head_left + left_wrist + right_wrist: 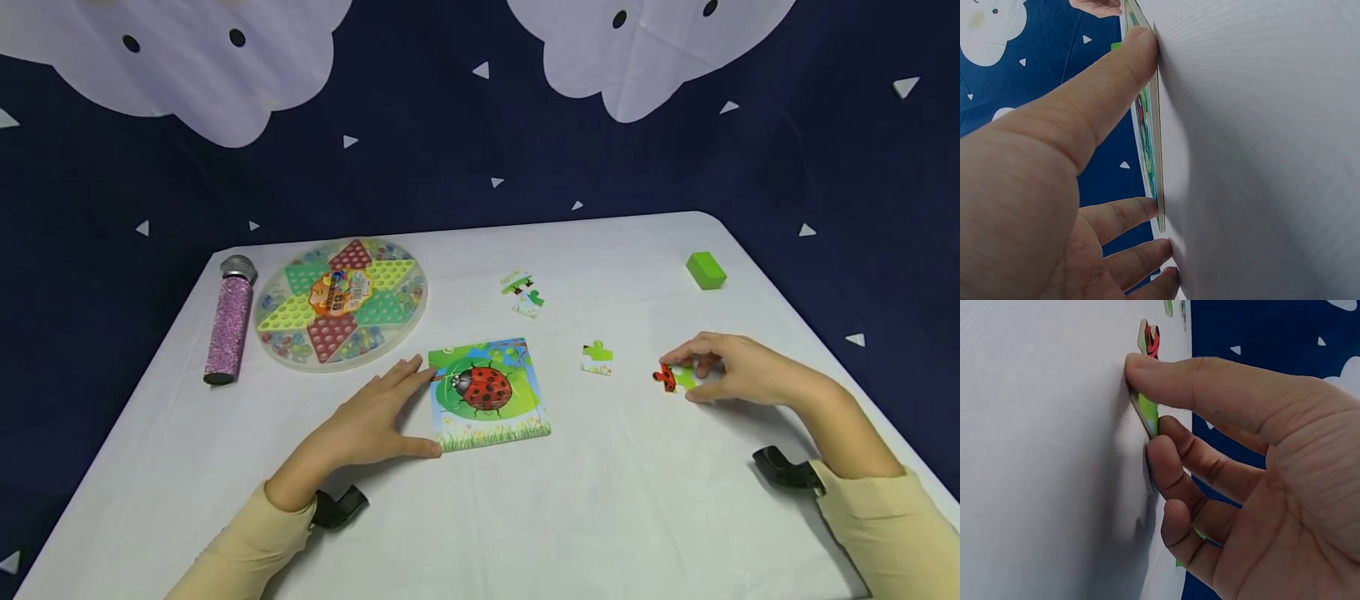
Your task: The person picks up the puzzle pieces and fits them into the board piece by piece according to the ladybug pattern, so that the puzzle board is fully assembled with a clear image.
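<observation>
A square ladybug puzzle board [487,392] lies flat on the table. My left hand [378,417] is spread at its left side, with thumb and fingertips touching the edge; the left wrist view shows the thumb [1110,81] against the board's thin side. My right hand [738,371] is over to the right and pinches a green and red puzzle piece [675,377] at the table surface. In the right wrist view the thumb and fingers hold that piece [1146,412], partly covering it. A loose green puzzle piece [597,357] lies between the board and my right hand.
More loose puzzle pieces [523,293] lie behind the board. A round Chinese checkers set [341,304] and a pink glitter microphone [230,321] are at the back left. A green block [706,271] stands at the back right of the white table [585,508].
</observation>
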A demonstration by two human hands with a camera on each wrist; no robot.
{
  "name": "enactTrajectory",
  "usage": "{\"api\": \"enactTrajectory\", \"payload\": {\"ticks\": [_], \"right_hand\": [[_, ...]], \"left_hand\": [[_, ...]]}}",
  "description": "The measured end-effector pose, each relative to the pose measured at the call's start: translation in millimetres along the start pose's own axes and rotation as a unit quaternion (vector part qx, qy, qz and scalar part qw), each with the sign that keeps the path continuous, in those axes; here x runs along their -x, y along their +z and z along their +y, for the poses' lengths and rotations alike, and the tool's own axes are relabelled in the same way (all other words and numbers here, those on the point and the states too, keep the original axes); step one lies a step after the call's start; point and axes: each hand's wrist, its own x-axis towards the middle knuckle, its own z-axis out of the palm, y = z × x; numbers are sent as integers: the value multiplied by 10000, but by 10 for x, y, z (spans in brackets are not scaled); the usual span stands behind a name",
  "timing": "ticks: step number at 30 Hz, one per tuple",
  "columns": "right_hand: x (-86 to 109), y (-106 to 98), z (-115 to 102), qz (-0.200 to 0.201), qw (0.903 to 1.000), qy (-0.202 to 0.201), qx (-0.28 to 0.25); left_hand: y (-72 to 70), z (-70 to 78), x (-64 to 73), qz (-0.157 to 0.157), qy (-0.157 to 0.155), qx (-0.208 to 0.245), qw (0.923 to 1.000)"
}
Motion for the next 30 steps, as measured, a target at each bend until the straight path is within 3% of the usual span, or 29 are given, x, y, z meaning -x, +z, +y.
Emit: {"api": "enactTrajectory", "payload": {"ticks": [4, 14, 21, 30], "right_hand": [[-5, -12, -8, -11, 9999, 149, 85], [-51, 14, -57, 176, 9989, -51, 435], [-194, -13, -276, 218, 9977, -448, 459], [-445, 60, -580, -135, 9972, -716, 154]], "left_hand": [[-15, 9, 3, -11, -34, -11, 10000], [-27, 43, 15, -32, -14, 64, 10000], [-35, 33, 13, -14, -5, 58, 10000], [-2, 5, 7, -51, -44, 91, 9999]]}}
